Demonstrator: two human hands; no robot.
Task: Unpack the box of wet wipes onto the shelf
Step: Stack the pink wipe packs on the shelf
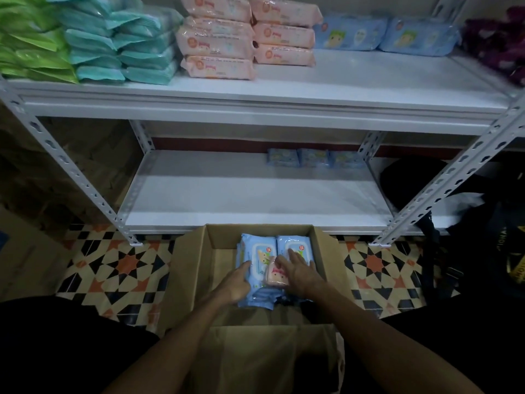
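Observation:
An open cardboard box stands on the floor before a white metal shelf. Inside lie blue wet-wipe packs, two side by side on top of others, with a small pink pack on them. My left hand grips the left edge of the left blue pack. My right hand rests flat on the right blue pack, fingers spread, touching the pink pack. Three blue packs stand at the back of the lower shelf board.
The upper shelf carries stacks of green, teal, pink and blue packs. A dark bag lies at the right, cardboard at the left. The floor has patterned tiles.

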